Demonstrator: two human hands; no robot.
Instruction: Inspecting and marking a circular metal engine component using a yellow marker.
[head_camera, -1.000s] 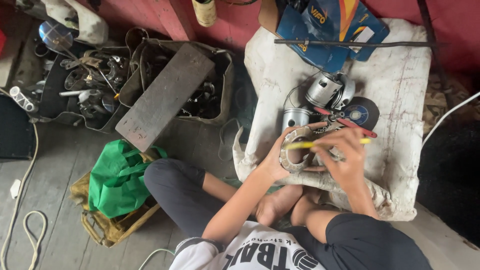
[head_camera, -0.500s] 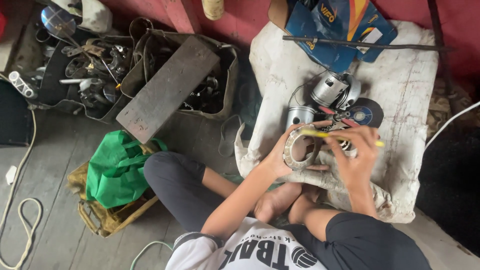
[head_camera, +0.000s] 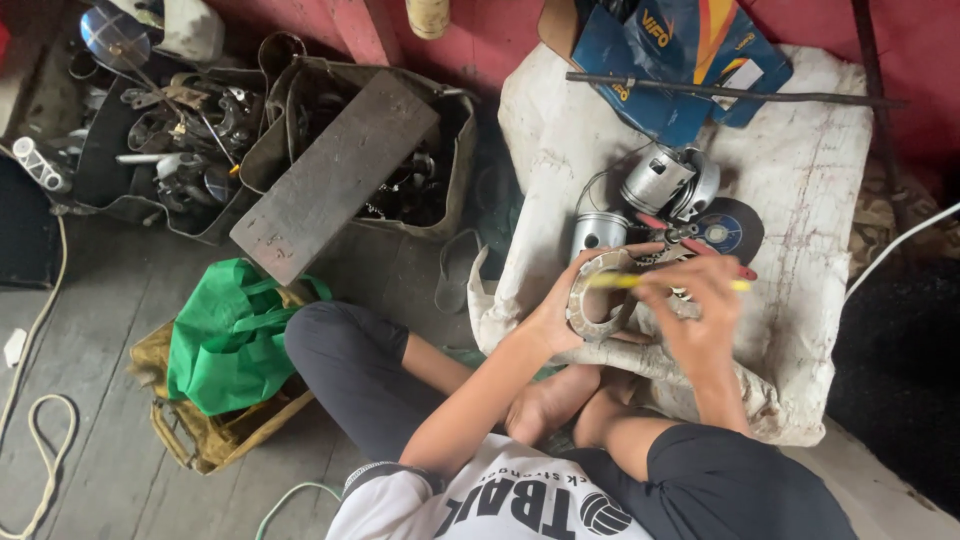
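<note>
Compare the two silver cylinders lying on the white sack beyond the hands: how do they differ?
The upper cylinder looks larger and wider; the lower cylinder slimmer. The upper one lies tilted toward the blue box, with wire at it; the lower one lies close to the left hand, beside the grey ring it holds. Both are shiny grooved metal on the white sack.

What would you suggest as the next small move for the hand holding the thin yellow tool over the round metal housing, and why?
Probably a slight lowering of the tool tip into the opening. The left hand grips the round grey metal housing by its rim, tilted above the white cloth-covered block. The right hand holds the thin yellow tool level across the housing's top. Whether its tip touches anything inside cannot be told.
</note>
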